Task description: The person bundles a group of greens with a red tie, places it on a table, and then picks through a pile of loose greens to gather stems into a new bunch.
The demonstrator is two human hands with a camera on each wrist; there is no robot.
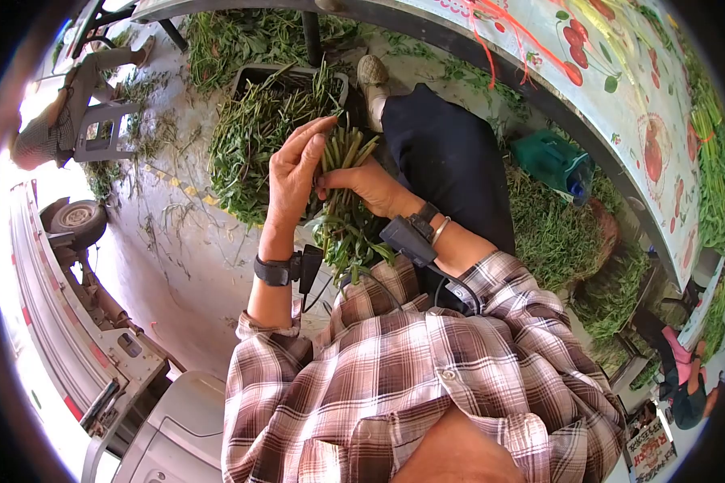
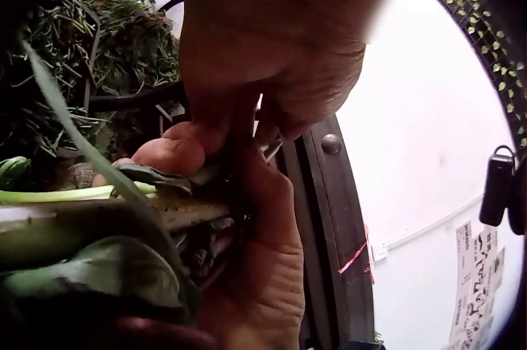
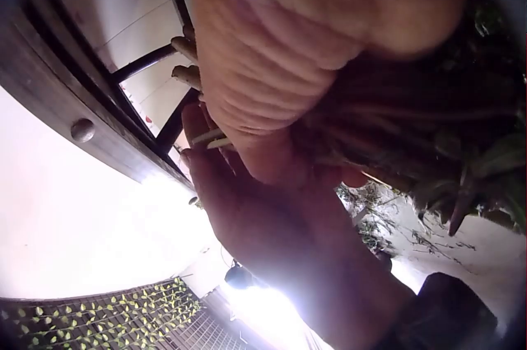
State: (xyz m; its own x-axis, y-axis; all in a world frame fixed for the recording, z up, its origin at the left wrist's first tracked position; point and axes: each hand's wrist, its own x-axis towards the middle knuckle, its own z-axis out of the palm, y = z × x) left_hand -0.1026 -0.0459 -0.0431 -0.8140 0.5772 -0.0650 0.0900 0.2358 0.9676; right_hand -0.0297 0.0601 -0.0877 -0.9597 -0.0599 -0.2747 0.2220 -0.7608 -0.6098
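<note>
In the head view, my right hand (image 1: 369, 187) grips a bunch of leafy green stalks (image 1: 348, 149), its thumb laid across the stems. The cut ends point away from my body and the leaves (image 1: 342, 241) hang toward my lap. My left hand (image 1: 292, 171) is raised beside the bunch, fingers fairly straight and close to the stem ends. From the left wrist, the left hand (image 2: 272, 45) hangs over the right hand (image 2: 255, 259) and the stalks. In the right wrist view, pale stem tips (image 3: 216, 139) show against the left hand's fingers.
A dark crate (image 1: 334, 80) heaped with greens stands beyond my hands. A table with a cherry-patterned cover (image 1: 532, 48) is at upper right. A teal container (image 1: 552, 161) and more greens (image 1: 556, 237) lie below it. Another person (image 1: 48, 129) is by a grey stool (image 1: 105, 133).
</note>
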